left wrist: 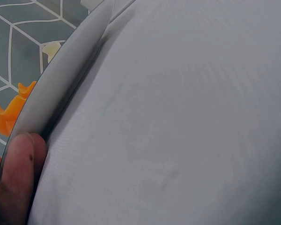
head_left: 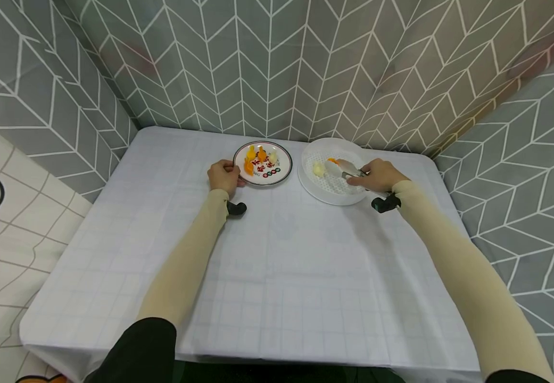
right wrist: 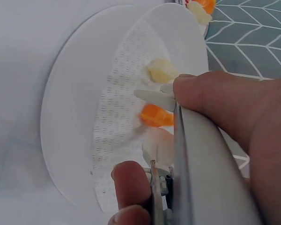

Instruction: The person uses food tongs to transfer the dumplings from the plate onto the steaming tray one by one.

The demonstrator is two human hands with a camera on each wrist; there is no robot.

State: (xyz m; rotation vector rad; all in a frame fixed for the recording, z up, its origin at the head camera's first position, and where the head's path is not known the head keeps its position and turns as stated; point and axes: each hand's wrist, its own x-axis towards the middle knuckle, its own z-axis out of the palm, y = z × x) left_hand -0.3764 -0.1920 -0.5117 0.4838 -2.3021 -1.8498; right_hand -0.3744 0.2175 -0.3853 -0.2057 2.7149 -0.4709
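Note:
My left hand grips the left rim of a round patterned plate, tilted in the left wrist view. On the plate lie orange pieces, a yellow piece and a pale piece. To the right, my right hand holds tongs with pale, spoon-like heads, reaching into a white perforated basket. Between the parted heads, in the right wrist view, sits an orange piece. Beside them in the basket lies a pale yellow piece.
A white cloth covers the table, and patterned curtain panels stand close behind plate and basket. Dark straps hang at both wrists.

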